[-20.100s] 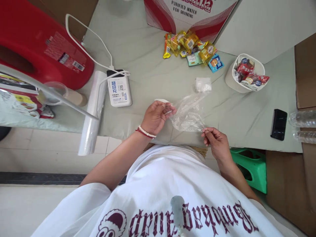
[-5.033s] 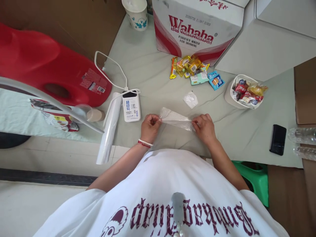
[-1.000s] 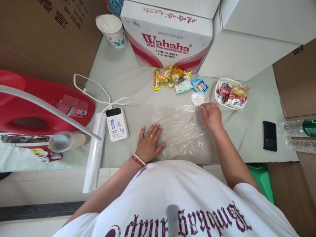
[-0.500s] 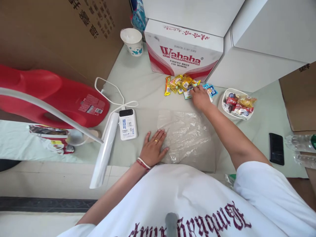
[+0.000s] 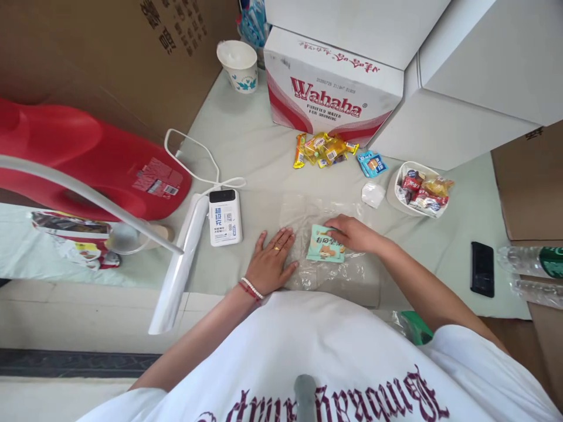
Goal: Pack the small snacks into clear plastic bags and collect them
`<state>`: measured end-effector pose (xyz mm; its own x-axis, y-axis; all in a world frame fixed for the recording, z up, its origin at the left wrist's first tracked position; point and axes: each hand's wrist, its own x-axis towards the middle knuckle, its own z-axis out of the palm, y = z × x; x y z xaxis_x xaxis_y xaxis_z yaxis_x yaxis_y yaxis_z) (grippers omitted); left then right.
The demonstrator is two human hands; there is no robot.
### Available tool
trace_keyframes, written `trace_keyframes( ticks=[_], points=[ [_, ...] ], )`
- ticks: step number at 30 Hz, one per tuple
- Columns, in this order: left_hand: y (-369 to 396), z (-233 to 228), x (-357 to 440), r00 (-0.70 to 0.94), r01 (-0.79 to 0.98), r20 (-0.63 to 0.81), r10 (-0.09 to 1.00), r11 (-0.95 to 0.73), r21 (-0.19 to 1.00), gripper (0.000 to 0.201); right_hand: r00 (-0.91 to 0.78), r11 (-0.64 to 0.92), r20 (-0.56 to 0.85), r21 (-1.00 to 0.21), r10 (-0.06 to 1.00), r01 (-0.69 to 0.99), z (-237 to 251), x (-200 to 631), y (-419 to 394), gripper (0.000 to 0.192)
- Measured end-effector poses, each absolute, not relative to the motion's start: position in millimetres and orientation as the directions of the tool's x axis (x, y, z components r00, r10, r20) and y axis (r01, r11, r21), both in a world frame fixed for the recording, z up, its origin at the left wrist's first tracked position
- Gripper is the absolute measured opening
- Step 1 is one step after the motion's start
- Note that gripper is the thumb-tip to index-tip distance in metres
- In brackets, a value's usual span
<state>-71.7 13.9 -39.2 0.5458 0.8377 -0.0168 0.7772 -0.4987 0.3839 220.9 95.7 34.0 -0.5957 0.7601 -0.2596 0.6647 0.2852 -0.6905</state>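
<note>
My left hand (image 5: pixel 270 262) lies spread flat on the clear plastic sheet (image 5: pixel 334 269) near the tabletop's front edge; my right hand (image 5: pixel 354 233) pinches a teal snack packet (image 5: pixel 324 246) atop it.

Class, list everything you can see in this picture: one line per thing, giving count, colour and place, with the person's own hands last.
Plastic sheet: one, clear, flat on the table's near edge.
Snack packet: one, pale green, on the sheet.
Loose sweets: a pile, yellow and orange, before the printed box.
Blue packets: about two, right of the pile.
Bowl: one, white, filled with wrapped snacks.
Printed box: one, red and white, at the back.
Paper cup: one, white, back left.
Power bank: one, white, cabled.
Plastic roll: one, clear, overhanging the edge.
Phone: one, black, far right.
Left hand: flat on the sheet's left edge.
Right hand: on the packet.
</note>
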Motion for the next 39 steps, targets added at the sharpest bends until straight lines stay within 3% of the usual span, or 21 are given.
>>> trace_keyframes(
  ticks=[2,5,7,9,12,15,17,20,22,26,32,37,39],
  points=[
    [14,-40,-72,0.541,0.78,-0.015,0.841,-0.495,0.384,0.072,-0.515,0.291,-0.224,-0.613,0.827,0.734,26,225,110,0.03],
    [11,-42,-76,0.508,0.797,-0.001,0.862,-0.469,0.381,0.073,-0.112,0.061,-0.101,-0.411,0.989,0.91,19,253,161,0.031],
    [6,-43,-79,0.48,0.812,0.009,0.877,-0.448,0.373,0.071,0.156,-0.164,-0.052,-0.245,0.986,0.956,15,275,199,0.038],
    [1,-44,-82,0.459,0.826,0.015,0.889,-0.432,0.362,0.069,0.274,-0.281,-0.07,-0.156,0.959,0.947,9,288,228,0.058],
    [-5,-46,-86,0.441,0.838,0.027,0.897,-0.422,0.346,0.065,0.243,-0.243,-0.022,-0.165,0.97,0.956,-2,286,248,0.063],
    [-7,-47,-86,0.443,0.837,0.035,0.896,-0.427,0.341,0.062,0.086,-0.061,0.112,-0.209,0.99,0.976,-6,269,252,0.05],
    [-6,-45,-86,0.448,0.833,0.034,0.893,-0.432,0.345,0.061,-0.062,0.098,0.161,-0.224,0.985,0.97,-5,256,255,0.058],
    [-4,-43,-86,0.456,0.832,0.018,0.89,-0.433,0.347,0.061,-0.284,0.307,0.132,-0.218,0.95,0.926,-2,239,264,0.073],
    [-3,-41,-86,0.46,0.833,0.003,0.888,-0.433,0.344,0.062,-0.358,0.366,0.078,-0.21,0.93,0.907,0,234,266,0.068],
    [-5,-39,-84,0.472,0.826,-0.014,0.881,-0.437,0.357,0.068,-0.339,0.341,0.04,-0.169,0.94,0.925,3,244,247,0.048],
    [-5,-39,-83,0.479,0.814,-0.011,0.878,-0.44,0.38,0.078,-0.368,0.36,-0.011,-0.178,0.93,0.916,9,289,204,0.045],
    [-4,-39,-83,0.495,0.808,-0.003,0.869,-0.459,0.369,0.077,-0.023,0.044,0.13,-0.156,0.991,0.987,17,287,219,0.047],
    [-5,-39,-82,0.488,0.812,0.001,0.873,-0.454,0.367,0.077,0.033,0.004,0.208,-0.177,0.978,0.984,21,274,229,0.053]
  ],
)
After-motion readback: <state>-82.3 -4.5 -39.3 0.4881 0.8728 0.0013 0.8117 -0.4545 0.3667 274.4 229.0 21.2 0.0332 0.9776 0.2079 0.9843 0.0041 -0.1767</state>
